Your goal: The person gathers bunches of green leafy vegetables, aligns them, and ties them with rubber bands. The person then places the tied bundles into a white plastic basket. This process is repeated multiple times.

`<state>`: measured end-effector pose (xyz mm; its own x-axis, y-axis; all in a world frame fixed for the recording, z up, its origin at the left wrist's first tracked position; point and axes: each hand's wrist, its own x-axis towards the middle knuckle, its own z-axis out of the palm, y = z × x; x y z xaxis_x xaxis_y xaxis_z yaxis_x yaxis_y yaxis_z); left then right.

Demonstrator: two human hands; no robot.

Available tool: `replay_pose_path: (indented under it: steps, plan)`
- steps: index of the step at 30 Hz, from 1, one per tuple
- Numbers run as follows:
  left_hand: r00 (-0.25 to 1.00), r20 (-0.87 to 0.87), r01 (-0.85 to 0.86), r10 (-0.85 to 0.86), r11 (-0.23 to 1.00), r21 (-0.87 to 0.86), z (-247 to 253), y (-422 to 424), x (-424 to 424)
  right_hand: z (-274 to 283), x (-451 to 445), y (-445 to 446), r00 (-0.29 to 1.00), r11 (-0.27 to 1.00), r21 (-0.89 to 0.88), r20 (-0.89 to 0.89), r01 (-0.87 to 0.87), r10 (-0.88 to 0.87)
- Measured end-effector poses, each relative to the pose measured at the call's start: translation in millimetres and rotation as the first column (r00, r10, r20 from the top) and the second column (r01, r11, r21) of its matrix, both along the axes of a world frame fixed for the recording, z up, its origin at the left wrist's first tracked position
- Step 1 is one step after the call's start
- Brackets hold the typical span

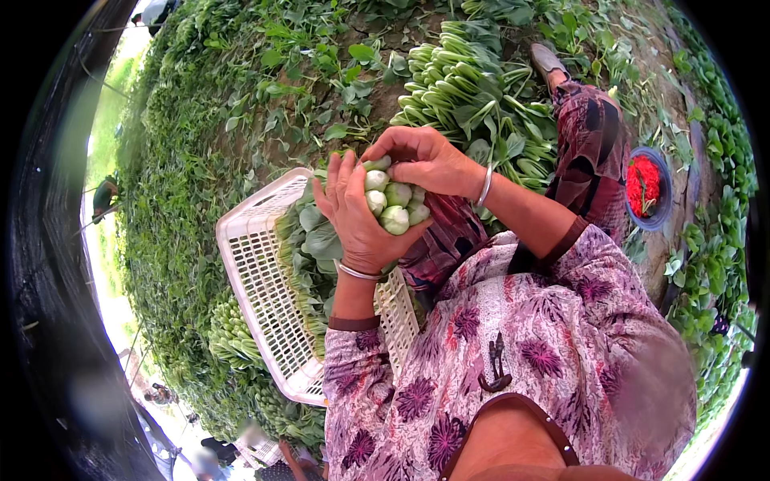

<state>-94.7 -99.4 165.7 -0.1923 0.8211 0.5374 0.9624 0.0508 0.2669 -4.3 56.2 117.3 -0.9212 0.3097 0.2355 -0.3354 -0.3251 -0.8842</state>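
A bunch of bok choy [397,203] is cupped in my left hand [355,216], its pale cut bases turned up. The leaves hang down beneath that hand. With bent thumb and forefinger, my right hand [430,159] grips a stalk base at the bunch's upper edge. Below my left hand and forearm is a white slatted plastic crate [255,288], holding dark green leafy greens [319,240]. Past my right hand, a large pile of bok choy [448,81] lies on the soil, with the pale stalks facing left.
A blue-grey bowl [666,180] of red ties or strips [642,183] sits right of my leg [592,132]. More bok choy [231,333] lies left of the crate. Dense leafy plants [174,180] cover the left ground. Other people and another crate [264,451] appear at the lower left.
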Motion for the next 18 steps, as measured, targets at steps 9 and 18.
replay_pose_path:
  steps: [9, 18]
  plan:
    - [0.956, 0.275, 0.126, -0.102, 0.989, -0.072, 2.5, 6.2, -6.0, -12.3, -4.4, 21.7, 0.996, 0.986, -0.145, 0.009, -0.083, 0.085]
    - [0.976, 0.216, 0.026, -0.021, 1.0, -0.017, -9.4, -9.3, 3.1, -120.8, -45.6, 118.0, 0.634, 0.817, 0.384, 0.515, 0.43, -0.576]
